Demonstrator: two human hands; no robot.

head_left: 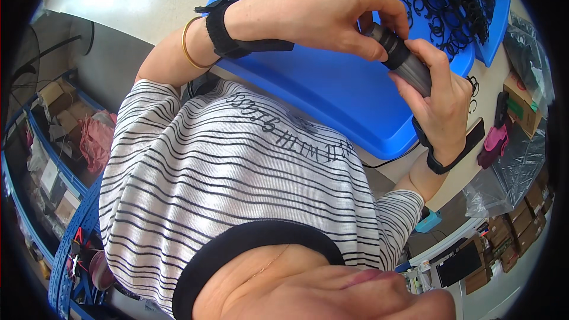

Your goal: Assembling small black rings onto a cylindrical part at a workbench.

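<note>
- how do you hold the cylinder (417, 76)?
- your left hand (332, 15) has thumb and fingers closed about its upper end, by the black bands (389, 40); your right hand (441, 92) wraps narrowly round its lower, grey body.
- and where is your cylinder?
- you have it tilted between both hands, above the right part of the blue tray (349, 92); black rings (453, 26) lie in a loose heap beyond it; a black strap (222, 26) circles your left wrist, near a gold bangle (184, 41).
</note>
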